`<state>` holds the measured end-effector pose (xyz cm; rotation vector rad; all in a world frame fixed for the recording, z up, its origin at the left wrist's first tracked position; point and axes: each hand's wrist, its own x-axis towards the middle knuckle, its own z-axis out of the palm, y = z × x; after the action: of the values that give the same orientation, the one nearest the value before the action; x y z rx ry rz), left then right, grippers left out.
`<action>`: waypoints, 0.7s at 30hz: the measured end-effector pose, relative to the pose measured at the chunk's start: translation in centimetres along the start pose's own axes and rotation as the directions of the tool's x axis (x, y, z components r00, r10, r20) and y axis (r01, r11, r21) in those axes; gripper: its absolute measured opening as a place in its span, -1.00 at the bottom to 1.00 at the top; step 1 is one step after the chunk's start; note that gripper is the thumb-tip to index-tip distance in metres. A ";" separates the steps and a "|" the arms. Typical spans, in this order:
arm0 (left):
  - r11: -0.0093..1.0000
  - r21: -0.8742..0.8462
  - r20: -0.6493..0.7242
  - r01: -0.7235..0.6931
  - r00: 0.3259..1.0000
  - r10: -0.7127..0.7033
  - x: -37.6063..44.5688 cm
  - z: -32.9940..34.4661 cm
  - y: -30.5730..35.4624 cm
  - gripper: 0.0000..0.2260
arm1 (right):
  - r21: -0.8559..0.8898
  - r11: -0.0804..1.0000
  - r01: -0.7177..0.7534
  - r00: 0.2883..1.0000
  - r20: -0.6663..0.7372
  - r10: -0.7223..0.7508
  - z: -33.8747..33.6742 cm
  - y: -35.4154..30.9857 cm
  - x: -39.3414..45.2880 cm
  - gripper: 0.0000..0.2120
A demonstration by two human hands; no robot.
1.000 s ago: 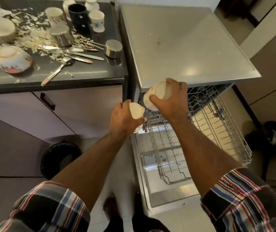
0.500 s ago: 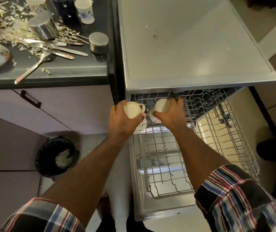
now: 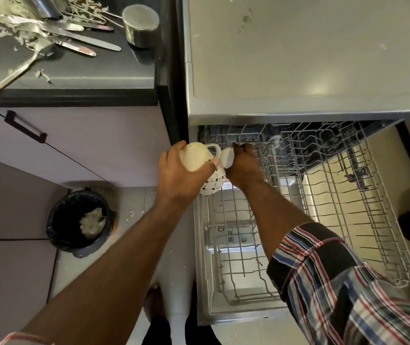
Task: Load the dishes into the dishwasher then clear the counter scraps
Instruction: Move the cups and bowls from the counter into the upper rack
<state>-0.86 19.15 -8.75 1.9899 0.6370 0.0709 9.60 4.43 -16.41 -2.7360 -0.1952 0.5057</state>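
My left hand (image 3: 179, 175) grips a white patterned mug (image 3: 206, 168), bottom up, at the left front corner of the dishwasher's upper rack (image 3: 335, 175). Beside it my right hand (image 3: 243, 163) holds a second white cup (image 3: 227, 158) low against the rack's left wires, with the fingers reaching in. The dishwasher (image 3: 286, 70) stands open with both wire racks pulled out. On the dark counter (image 3: 74, 78) at upper left lie several pieces of cutlery (image 3: 74, 43), a steel cup (image 3: 140, 26) and scattered scraps (image 3: 4, 31).
A black bin (image 3: 80, 221) with scraps inside stands on the floor below the counter. The lower rack (image 3: 238, 257) sits over the open dishwasher door. A cabinet handle (image 3: 24, 127) juts out under the counter edge. Small scraps dot the floor tiles.
Both hands have gone down from above the rack's corner to its left edge, each with its cup. My head has tilted down and nearer, so less of the counter shows.
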 end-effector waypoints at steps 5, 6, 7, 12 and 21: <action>1.000 -0.016 -0.011 0.013 1.000 -0.013 -0.2 -0.4 -1.4 -0.24 | -0.030 0.999 0.010 0.999 0.032 -0.009 2.4 0.4 0.9 -0.23; 1.000 -0.014 -0.012 0.013 1.000 -0.014 -0.2 -0.5 -1.6 -0.25 | -0.042 0.999 0.011 0.999 0.034 -0.010 2.8 0.4 1.1 -0.23; 1.000 -0.013 -0.013 0.017 1.000 -0.017 -0.3 -0.6 -1.8 -0.25 | -0.042 0.999 0.013 0.999 0.034 -0.011 3.2 0.5 1.3 -0.23; 0.999 -0.001 -0.014 0.033 0.999 -0.033 -0.4 -1.1 -2.6 -0.23 | -0.055 0.998 -0.001 0.999 0.035 0.003 4.8 1.0 2.3 -0.16; 0.999 0.019 0.029 0.034 0.999 -0.034 -1.1 -1.9 -2.3 -0.22 | 0.242 0.967 -0.077 0.997 0.022 0.074 0.7 0.5 -1.0 -0.19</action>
<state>-3.33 20.99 -9.56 1.9941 0.6546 0.0155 8.44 3.95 -16.88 -2.5087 -0.0292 0.5311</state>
